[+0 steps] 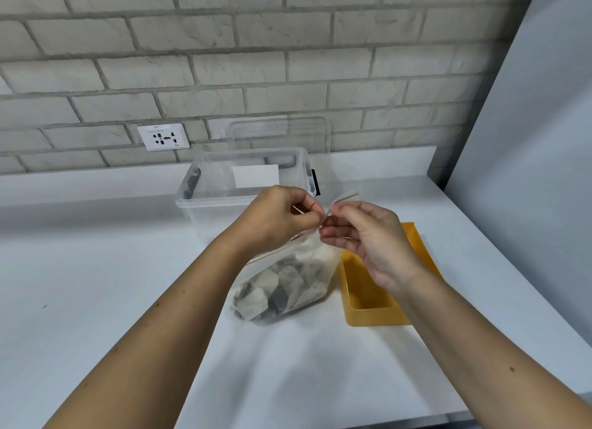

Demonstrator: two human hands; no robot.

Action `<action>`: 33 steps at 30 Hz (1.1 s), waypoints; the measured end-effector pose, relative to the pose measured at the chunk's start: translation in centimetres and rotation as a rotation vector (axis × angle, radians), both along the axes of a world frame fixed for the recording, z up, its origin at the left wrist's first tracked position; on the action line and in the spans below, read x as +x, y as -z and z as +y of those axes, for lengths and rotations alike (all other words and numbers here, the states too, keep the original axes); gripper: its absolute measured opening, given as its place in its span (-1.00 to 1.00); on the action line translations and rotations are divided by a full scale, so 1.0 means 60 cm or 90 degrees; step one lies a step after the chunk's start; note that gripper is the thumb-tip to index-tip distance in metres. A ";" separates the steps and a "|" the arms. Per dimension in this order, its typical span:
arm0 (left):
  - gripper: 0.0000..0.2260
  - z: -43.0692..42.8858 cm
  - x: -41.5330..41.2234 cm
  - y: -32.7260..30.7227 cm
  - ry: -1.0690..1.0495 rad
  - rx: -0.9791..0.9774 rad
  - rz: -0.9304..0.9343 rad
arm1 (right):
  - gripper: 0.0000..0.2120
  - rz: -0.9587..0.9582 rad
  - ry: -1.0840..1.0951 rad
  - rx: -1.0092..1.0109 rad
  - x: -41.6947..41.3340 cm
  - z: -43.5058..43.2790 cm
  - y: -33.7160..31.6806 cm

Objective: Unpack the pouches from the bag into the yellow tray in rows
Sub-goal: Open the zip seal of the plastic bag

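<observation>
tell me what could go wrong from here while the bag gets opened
1. The left hand and right hand pinch only the top strip of the bag. A sharp pull might tip it and spill the pouches onto the table.
2. The yellow tray lies partly under the right forearm, so a dropped arm could shove it askew.
3. The clear bin stands close behind, so the bag may knock it.
</observation>
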State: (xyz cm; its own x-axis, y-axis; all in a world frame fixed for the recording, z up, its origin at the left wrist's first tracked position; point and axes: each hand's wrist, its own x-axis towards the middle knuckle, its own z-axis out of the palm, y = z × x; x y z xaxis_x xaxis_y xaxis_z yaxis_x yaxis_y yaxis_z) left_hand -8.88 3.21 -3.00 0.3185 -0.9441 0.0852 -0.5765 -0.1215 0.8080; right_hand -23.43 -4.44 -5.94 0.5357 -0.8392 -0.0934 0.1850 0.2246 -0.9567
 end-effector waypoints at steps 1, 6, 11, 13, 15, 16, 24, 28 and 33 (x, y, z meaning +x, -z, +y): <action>-1.00 -0.001 0.001 0.001 -0.004 0.001 0.009 | -0.95 -0.002 0.004 0.001 0.001 0.001 0.001; -0.87 -0.003 -0.001 0.002 -0.022 0.005 0.024 | -0.94 0.001 0.018 -0.012 0.009 0.006 0.001; -0.96 -0.002 -0.018 -0.006 -0.062 -0.076 -0.190 | -0.94 -0.001 0.010 -0.024 0.009 0.005 0.000; -0.95 -0.001 -0.019 -0.007 -0.068 -0.086 -0.191 | -0.96 -0.015 -0.012 0.002 0.006 0.004 -0.001; -0.94 -0.001 -0.016 -0.005 -0.078 -0.088 -0.144 | -0.94 -0.025 -0.037 0.028 0.004 0.002 -0.002; -0.94 0.000 -0.014 -0.003 -0.083 -0.086 -0.113 | -0.91 -0.024 -0.043 0.030 0.004 0.001 -0.001; -0.92 0.001 -0.011 0.008 -0.126 -0.081 0.043 | -0.87 -0.002 -0.058 -0.008 0.010 0.007 0.001; -0.92 0.000 -0.014 0.009 -0.114 -0.081 0.006 | -0.73 0.030 -0.067 -0.074 0.013 0.013 -0.004; -0.93 -0.001 -0.010 0.013 -0.115 -0.069 0.114 | -0.78 0.011 -0.076 -0.126 0.015 0.009 0.003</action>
State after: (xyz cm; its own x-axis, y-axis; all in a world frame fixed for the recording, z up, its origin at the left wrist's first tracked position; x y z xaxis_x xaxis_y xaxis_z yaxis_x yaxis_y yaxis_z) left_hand -9.47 3.12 -3.79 0.5006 -0.8587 0.1095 -0.3998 -0.1171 0.9091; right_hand -22.56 -3.92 -6.14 0.6323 -0.7727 0.0558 0.1508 0.0521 -0.9872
